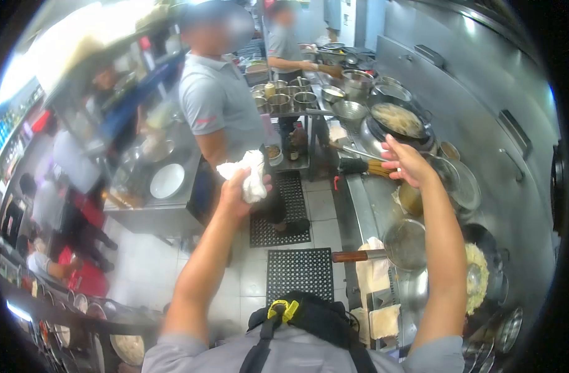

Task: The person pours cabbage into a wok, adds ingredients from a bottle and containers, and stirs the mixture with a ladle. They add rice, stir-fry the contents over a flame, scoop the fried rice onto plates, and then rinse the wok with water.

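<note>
A crumpled white cloth (253,177) is gripped in my left hand (236,194), raised in front of a person in a grey shirt. My right hand (406,163) is stretched out over the stove side with its fingers apart and nothing in it. Just beyond it sits a wok (397,120) with pale food in bubbling liquid. Below my right forearm lies a strainer with a wooden handle (357,255). To the right of that forearm, a dark wok holds yellowish food (477,280).
A person in a grey shirt (219,99) stands close ahead, another (284,46) farther back. Metal pots (305,99) stand on a middle counter. A white plate (167,181) rests on the left table. Black mats (300,273) lie on the floor. Folded cloths (384,321) lie on the stove edge.
</note>
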{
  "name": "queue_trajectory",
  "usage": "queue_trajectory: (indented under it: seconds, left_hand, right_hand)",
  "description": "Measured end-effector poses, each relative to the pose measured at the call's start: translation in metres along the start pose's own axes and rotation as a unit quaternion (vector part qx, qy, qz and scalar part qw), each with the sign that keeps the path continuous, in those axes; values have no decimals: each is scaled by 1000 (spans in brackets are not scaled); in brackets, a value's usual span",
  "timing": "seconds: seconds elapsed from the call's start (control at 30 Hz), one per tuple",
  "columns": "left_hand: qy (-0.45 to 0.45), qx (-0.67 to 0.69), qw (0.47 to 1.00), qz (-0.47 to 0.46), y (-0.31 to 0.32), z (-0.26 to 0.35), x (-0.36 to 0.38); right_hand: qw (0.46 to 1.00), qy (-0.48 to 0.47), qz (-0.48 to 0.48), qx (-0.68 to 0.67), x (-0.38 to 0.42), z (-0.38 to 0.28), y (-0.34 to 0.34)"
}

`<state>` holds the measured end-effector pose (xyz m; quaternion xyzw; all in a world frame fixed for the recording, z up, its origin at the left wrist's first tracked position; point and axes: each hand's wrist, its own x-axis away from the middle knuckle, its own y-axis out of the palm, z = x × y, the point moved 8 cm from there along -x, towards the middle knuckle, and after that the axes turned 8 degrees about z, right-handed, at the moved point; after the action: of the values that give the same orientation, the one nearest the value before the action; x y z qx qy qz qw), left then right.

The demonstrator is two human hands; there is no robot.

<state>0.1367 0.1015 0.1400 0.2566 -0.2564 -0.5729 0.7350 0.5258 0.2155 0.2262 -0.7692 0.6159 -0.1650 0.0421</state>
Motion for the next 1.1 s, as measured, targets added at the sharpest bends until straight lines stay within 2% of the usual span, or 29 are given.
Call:
queue_trajectory:
  seconds: [0.1,0.17,0.23,0.27,0.37,0.47,0.67,0.7,0.77,0.83,0.9,0.93,1.03,1.07,1.1]
  left_hand:
    - [-17,-58,998,-12,21,-4,12]
    - [-42,-82,992,-90,48,-13,5]
    - [-2,-147,984,-99,90,-8,-3]
    - [-8,-115,984,-133,120,-5,-7]
    - [-2,-114,986,-124,157,8,-40]
    - [-3,-76,988,-131,173,10,-43]
    - [-55,-71,980,-178,162,-24,-59]
    - [-57,-74,987,-133,157,-25,-60]
    - [-35,-79,989,-122,150,-26,-65]
    - [-52,-93,987,-120,144,-31,-65]
    - [-65,-117,990,-51,123,-36,-71]
    - [-67,-121,989,-52,113,-39,-77]
    - [-76,-135,987,-34,76,-55,-67]
    - [-69,-185,978,-66,53,-60,-59]
    - [-88,-195,976,-35,36,-67,-33]
  right_hand:
    - [1000,9,6,14,-7,14,-7]
    - [1000,10,4,-4,-11,13,-7]
    - [999,-6,46,1,-12,-5,-9]
    - [999,-16,52,-1,-15,-18,-12]
    - [997,-31,59,-25,-21,-46,-23]
    - [997,-57,50,-20,-6,-59,-36]
    - [998,-43,31,-30,-7,-36,-53]
    - [997,-50,39,-48,-14,-31,-57]
    - [998,-30,44,-25,-12,-28,-54]
    - [999,-19,30,7,-24,-15,-51]
    - [999,-14,35,4,-36,0,-50]
    - [999,-9,37,12,-32,4,-49]
    - [999,20,41,28,-21,49,-59]
    - [996,59,45,49,-11,75,-65]
    - [992,94,50,73,6,104,-74]
